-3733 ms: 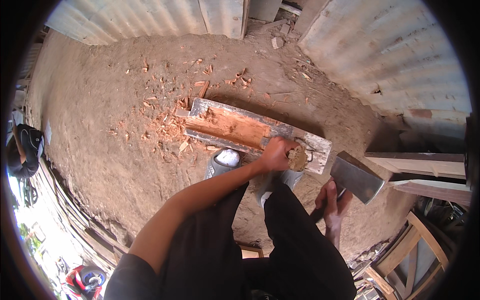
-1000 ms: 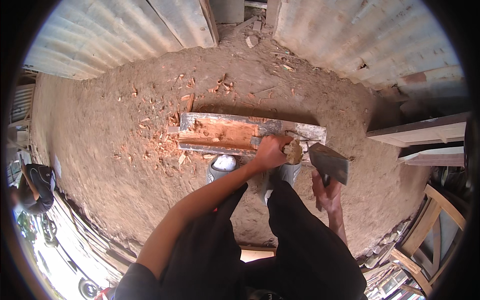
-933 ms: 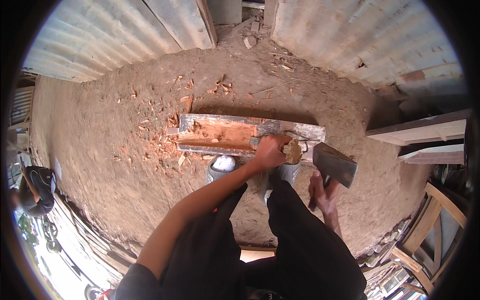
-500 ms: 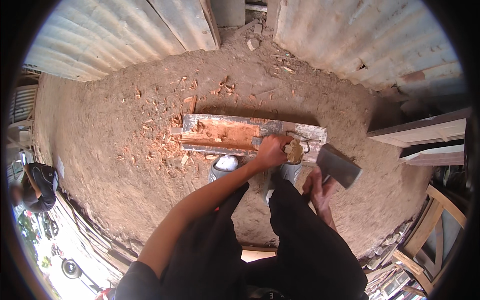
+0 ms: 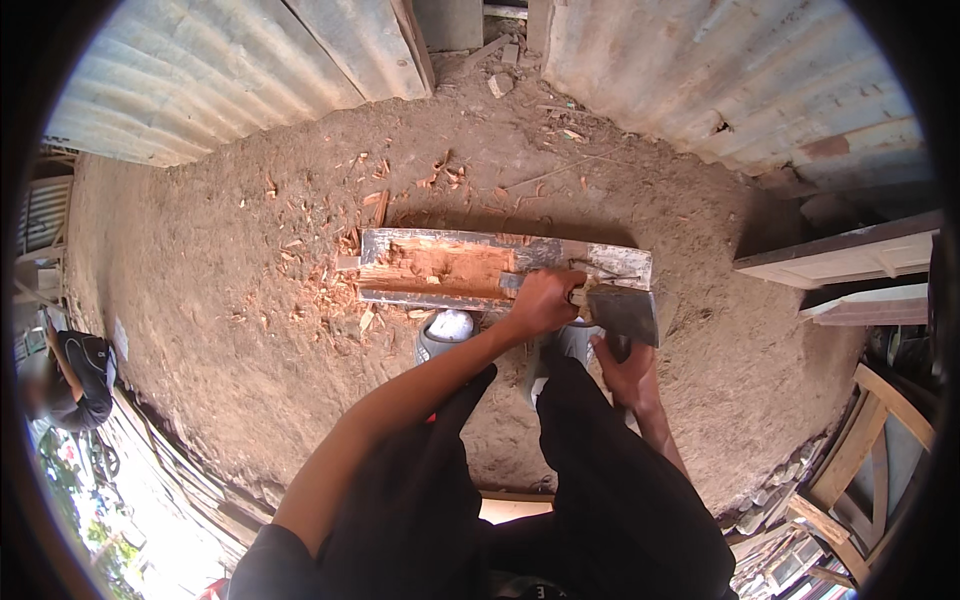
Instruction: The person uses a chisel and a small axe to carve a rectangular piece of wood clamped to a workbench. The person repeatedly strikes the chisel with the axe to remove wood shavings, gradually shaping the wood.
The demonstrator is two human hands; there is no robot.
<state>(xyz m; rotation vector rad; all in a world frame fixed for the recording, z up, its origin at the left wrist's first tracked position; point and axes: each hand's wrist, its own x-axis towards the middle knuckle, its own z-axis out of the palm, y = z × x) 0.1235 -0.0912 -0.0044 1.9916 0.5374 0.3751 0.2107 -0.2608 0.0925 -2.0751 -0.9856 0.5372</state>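
Note:
A weathered wooden beam (image 5: 610, 256) lies crosswise on the ground before me, with a reddish hollow cut into its left part. My left hand (image 5: 546, 302) is closed around a chisel (image 5: 510, 282), whose flat metal blade points left at the right end of the hollow. My right hand (image 5: 630, 378) grips a hatchet by its handle, mostly hidden. The hatchet head (image 5: 626, 314) is at the butt end of the chisel, narrow side toward it and broad edge to the right. Whether they touch I cannot tell. Loose chips lie inside the hollow.
Wood chips (image 5: 328, 290) litter the dirt around the beam's left end. My shoes (image 5: 440, 335) stand against its near side. Corrugated metal sheets (image 5: 720, 80) rise at the back. A wooden panel (image 5: 850, 255) lies at right; another person (image 5: 75, 375) is at far left.
My right hand has swung the hatchet up and left, from beside the beam's right end to the chisel's butt. My left hand and the chisel stay nearly in place.

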